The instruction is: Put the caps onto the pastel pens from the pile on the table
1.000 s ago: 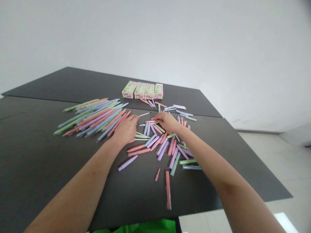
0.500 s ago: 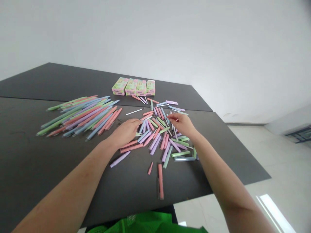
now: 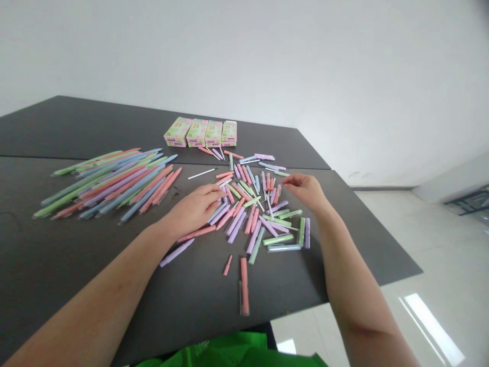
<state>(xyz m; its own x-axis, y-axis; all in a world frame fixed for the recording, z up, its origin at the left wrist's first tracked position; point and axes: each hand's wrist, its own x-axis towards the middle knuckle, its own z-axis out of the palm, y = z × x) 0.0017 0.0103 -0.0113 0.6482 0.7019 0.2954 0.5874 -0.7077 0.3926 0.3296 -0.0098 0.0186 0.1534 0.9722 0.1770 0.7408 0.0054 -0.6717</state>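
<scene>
Pastel pen parts point(image 3: 237, 224) lie in a loose heap between my hands: barrels, short tip sections and thin white refills point(image 3: 269, 204). My left hand point(image 3: 200, 206) is over the heap's left side, its fingers curled together by a purple part and a refill; what they hold, if anything, is hidden. On the right side, my right hand point(image 3: 305, 191) has thumb and forefinger pinched close to a short red part point(image 3: 277, 193). Whether something small is in that pinch does not show.
Long pastel pens point(image 3: 114, 183) are piled at the left. Several pink-and-green boxes point(image 3: 196, 132) stand in a row at the back. A red barrel point(image 3: 244, 285) and a small red tip piece point(image 3: 227, 265) lie close to the front edge of the dark table point(image 3: 183, 311).
My right hand has shifted right, away from the middle of the heap, uncovering short red and purple parts. My left hand stays at the heap's left side. The view has shifted slightly.
</scene>
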